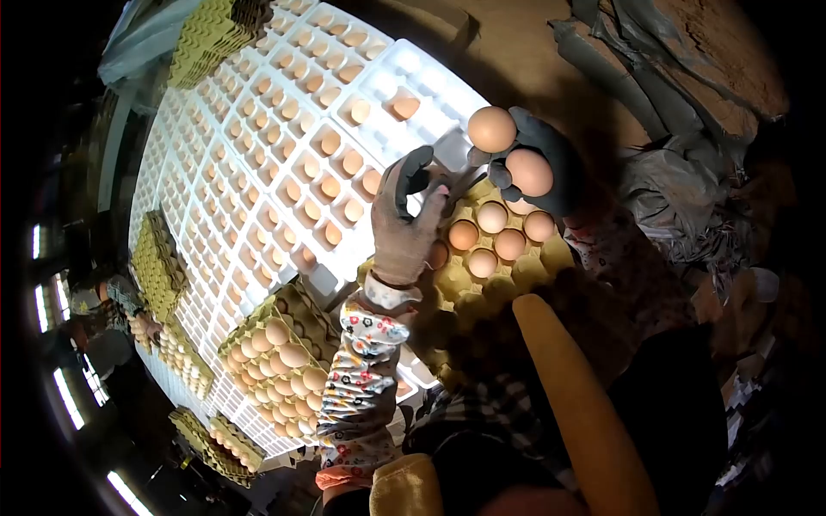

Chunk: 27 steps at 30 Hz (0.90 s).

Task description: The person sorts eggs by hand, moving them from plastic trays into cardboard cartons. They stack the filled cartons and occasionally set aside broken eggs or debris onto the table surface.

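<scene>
My right hand (546, 146), in a dark glove, grips two brown eggs, one egg (492, 130) at the fingertips and another egg (529, 173) against the palm. It hovers over a yellowish pulp egg tray (533, 273) that holds several more eggs (509, 244). Beside it my left hand (404, 219), in a worn glove with a dark fingertip area, has its fingers curved and apart, with no egg visible between them. It is over the edge between the white plastic tray (391, 129) and the pulp tray.
White plastic trays with eggs in their cells cover the long table. A stack of pulp trays (206, 39) stands far back, and a loaded egg tray (280, 374) is left of my arm. Another person's hand (146, 328) is at far left. Grey plastic sheeting (667, 185) lies right.
</scene>
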Each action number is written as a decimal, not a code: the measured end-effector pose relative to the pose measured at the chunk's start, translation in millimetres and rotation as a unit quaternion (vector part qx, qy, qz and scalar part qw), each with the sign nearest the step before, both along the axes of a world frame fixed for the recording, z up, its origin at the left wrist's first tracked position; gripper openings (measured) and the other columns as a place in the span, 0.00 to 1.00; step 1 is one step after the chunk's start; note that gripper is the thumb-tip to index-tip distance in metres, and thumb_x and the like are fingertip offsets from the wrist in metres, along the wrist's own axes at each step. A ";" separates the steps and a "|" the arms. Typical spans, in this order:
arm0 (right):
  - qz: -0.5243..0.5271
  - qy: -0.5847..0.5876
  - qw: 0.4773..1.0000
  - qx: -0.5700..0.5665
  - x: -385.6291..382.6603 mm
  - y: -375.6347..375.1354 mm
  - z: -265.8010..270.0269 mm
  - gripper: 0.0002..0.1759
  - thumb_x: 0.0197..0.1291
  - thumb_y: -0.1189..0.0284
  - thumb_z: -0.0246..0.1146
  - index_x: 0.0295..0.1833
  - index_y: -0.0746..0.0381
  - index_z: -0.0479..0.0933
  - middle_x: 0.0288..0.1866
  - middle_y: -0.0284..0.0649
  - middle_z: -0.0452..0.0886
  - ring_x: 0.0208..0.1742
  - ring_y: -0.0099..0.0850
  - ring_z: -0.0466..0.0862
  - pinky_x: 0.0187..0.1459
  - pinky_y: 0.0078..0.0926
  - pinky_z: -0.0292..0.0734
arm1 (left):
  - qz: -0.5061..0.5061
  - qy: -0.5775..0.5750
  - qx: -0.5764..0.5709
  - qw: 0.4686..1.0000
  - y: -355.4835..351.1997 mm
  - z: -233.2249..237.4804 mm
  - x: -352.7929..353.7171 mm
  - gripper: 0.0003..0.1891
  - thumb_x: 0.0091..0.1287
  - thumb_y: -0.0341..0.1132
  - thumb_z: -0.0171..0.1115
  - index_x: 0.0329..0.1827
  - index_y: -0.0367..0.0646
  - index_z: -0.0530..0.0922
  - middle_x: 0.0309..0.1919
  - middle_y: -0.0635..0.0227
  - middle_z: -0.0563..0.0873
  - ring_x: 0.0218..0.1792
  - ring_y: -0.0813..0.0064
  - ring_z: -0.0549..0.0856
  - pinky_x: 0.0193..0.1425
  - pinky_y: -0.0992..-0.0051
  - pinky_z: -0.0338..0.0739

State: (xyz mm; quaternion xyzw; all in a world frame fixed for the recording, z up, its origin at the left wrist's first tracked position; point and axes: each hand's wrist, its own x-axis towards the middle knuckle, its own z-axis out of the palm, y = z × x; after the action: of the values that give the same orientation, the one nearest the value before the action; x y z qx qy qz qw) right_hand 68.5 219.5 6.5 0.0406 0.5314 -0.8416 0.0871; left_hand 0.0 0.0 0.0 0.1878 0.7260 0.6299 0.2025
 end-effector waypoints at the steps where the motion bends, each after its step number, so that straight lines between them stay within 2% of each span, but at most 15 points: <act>1: 0.005 0.033 0.999 0.030 1.1 -1.6 -3.4 0.19 0.69 0.67 0.55 0.61 0.66 0.69 0.48 0.40 0.82 0.42 0.25 0.81 0.44 0.22 0.76 | 0.021 0.005 0.037 0.999 8.2 14.9 8.2 0.29 0.58 0.27 0.70 0.64 0.34 0.71 0.53 0.60 0.80 0.55 0.66 0.80 0.60 0.72 0.74; 4: -0.006 0.163 0.968 0.189 -18.2 -15.7 -3.8 0.18 0.70 0.66 0.52 0.59 0.67 0.70 0.47 0.41 0.82 0.34 0.22 0.81 0.37 0.20 0.76 | 0.011 0.131 0.053 0.990 22.5 25.7 1.9 0.33 0.54 0.29 0.74 0.64 0.33 0.70 0.54 0.54 0.78 0.55 0.62 0.79 0.59 0.67 0.74; 6: 0.016 0.155 0.977 0.143 -20.3 -23.0 -4.3 0.19 0.69 0.67 0.54 0.59 0.67 0.70 0.48 0.41 0.82 0.37 0.24 0.81 0.39 0.21 0.77 | -0.013 0.170 0.038 0.985 22.6 29.4 1.3 0.33 0.55 0.29 0.74 0.64 0.32 0.70 0.54 0.54 0.80 0.55 0.63 0.80 0.60 0.67 0.75; 8: 0.074 0.049 0.995 -0.049 -25.8 -10.3 -21.0 0.21 0.67 0.69 0.58 0.62 0.67 0.69 0.51 0.42 0.82 0.45 0.26 0.82 0.46 0.23 0.78 | 0.033 0.094 0.085 0.991 16.5 29.0 1.8 0.31 0.57 0.27 0.71 0.64 0.30 0.70 0.52 0.55 0.82 0.53 0.65 0.81 0.59 0.69 0.76; 11: 0.030 -0.085 0.993 0.075 -27.1 -2.3 15.9 0.21 0.62 0.71 0.64 0.58 0.67 0.73 0.56 0.42 0.79 0.52 0.33 0.82 0.52 0.29 0.79 | 0.155 -0.051 0.168 0.972 4.8 44.8 7.5 0.25 0.64 0.23 0.64 0.64 0.28 0.70 0.49 0.56 0.83 0.48 0.72 0.84 0.55 0.75 0.79; 13: -0.027 0.078 0.964 0.254 -32.9 5.7 -19.9 0.20 0.66 0.76 0.59 0.63 0.66 0.71 0.52 0.41 0.81 0.51 0.29 0.81 0.54 0.24 0.78 | 0.165 -0.031 0.170 0.971 -15.0 39.7 8.0 0.24 0.65 0.24 0.63 0.64 0.28 0.70 0.49 0.57 0.83 0.48 0.72 0.84 0.53 0.76 0.80; 14: -0.002 0.163 0.894 0.417 -43.6 16.5 -32.5 0.25 0.50 0.78 0.72 0.55 0.67 0.74 0.53 0.44 0.79 0.51 0.33 0.82 0.52 0.28 0.79 | 0.173 -0.017 0.144 0.974 -21.0 38.9 12.8 0.25 0.65 0.25 0.64 0.64 0.28 0.70 0.49 0.58 0.82 0.47 0.73 0.83 0.53 0.77 0.79; 15: -0.043 0.270 0.873 0.404 -54.7 13.4 -48.6 0.21 0.53 0.75 0.70 0.53 0.67 0.75 0.48 0.44 0.81 0.48 0.31 0.82 0.49 0.28 0.79 | 0.166 0.009 0.103 0.981 -26.1 38.2 17.9 0.26 0.62 0.27 0.68 0.63 0.28 0.71 0.49 0.58 0.82 0.47 0.74 0.83 0.55 0.75 0.78; 16: -0.004 0.143 0.944 0.298 -55.4 17.1 -59.4 0.20 0.54 0.73 0.69 0.52 0.67 0.76 0.47 0.44 0.81 0.47 0.31 0.82 0.49 0.28 0.79 | 0.152 0.052 0.075 0.984 -29.0 38.3 20.7 0.27 0.59 0.27 0.71 0.61 0.29 0.73 0.48 0.58 0.82 0.47 0.72 0.83 0.55 0.74 0.78; 17: 0.038 0.007 0.982 0.184 -55.7 8.8 -44.6 0.19 0.56 0.72 0.68 0.52 0.66 0.76 0.46 0.44 0.82 0.47 0.31 0.82 0.48 0.27 0.78 | 0.136 0.092 0.047 0.985 -31.7 38.9 24.0 0.28 0.56 0.28 0.73 0.60 0.30 0.74 0.48 0.58 0.83 0.47 0.70 0.83 0.55 0.73 0.78; 18: 0.021 0.073 0.919 0.387 -56.7 -3.5 -50.6 0.19 0.56 0.70 0.66 0.52 0.65 0.76 0.44 0.46 0.82 0.45 0.35 0.83 0.48 0.29 0.78 | 0.130 0.114 0.028 0.985 -33.0 42.3 25.2 0.28 0.54 0.28 0.75 0.59 0.32 0.76 0.48 0.58 0.83 0.47 0.68 0.83 0.54 0.72 0.78; 19: -0.008 0.124 0.819 0.561 -57.8 -16.3 -49.0 0.19 0.52 0.70 0.67 0.51 0.64 0.77 0.44 0.46 0.82 0.46 0.40 0.82 0.52 0.32 0.76 | 0.122 0.135 0.011 0.983 -31.8 47.1 25.7 0.29 0.51 0.29 0.77 0.58 0.34 0.77 0.47 0.57 0.83 0.47 0.65 0.83 0.53 0.71 0.78; 21: 0.041 0.175 0.733 0.657 -61.6 -24.3 -56.1 0.23 0.49 0.71 0.69 0.53 0.62 0.76 0.51 0.46 0.80 0.54 0.45 0.77 0.56 0.37 0.73 | 0.128 0.146 0.022 0.981 -29.5 52.7 29.7 0.30 0.48 0.30 0.78 0.57 0.36 0.79 0.48 0.57 0.83 0.47 0.62 0.83 0.53 0.70 0.78; 24: 0.112 0.134 0.705 0.688 -65.4 -31.0 -44.7 0.24 0.49 0.70 0.71 0.53 0.62 0.76 0.53 0.45 0.79 0.58 0.45 0.75 0.59 0.39 0.71 | 0.120 0.191 0.015 0.974 -33.1 58.7 30.5 0.31 0.47 0.31 0.79 0.57 0.36 0.78 0.50 0.56 0.82 0.49 0.62 0.82 0.54 0.69 0.78; 27: 0.073 0.176 0.739 0.647 -60.3 -24.4 -54.9 0.24 0.50 0.70 0.70 0.55 0.62 0.76 0.53 0.46 0.79 0.58 0.45 0.75 0.59 0.39 0.71 | 0.105 0.208 0.024 0.972 -38.5 59.7 31.3 0.31 0.48 0.31 0.78 0.58 0.36 0.78 0.52 0.55 0.82 0.51 0.62 0.82 0.55 0.68 0.78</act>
State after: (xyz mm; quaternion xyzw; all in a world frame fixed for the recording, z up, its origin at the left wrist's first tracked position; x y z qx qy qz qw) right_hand 8.2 195.1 -48.4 -0.1004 0.9551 -0.2787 0.0066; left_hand 31.3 -38.5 59.7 0.2423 0.7527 0.6116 -0.0243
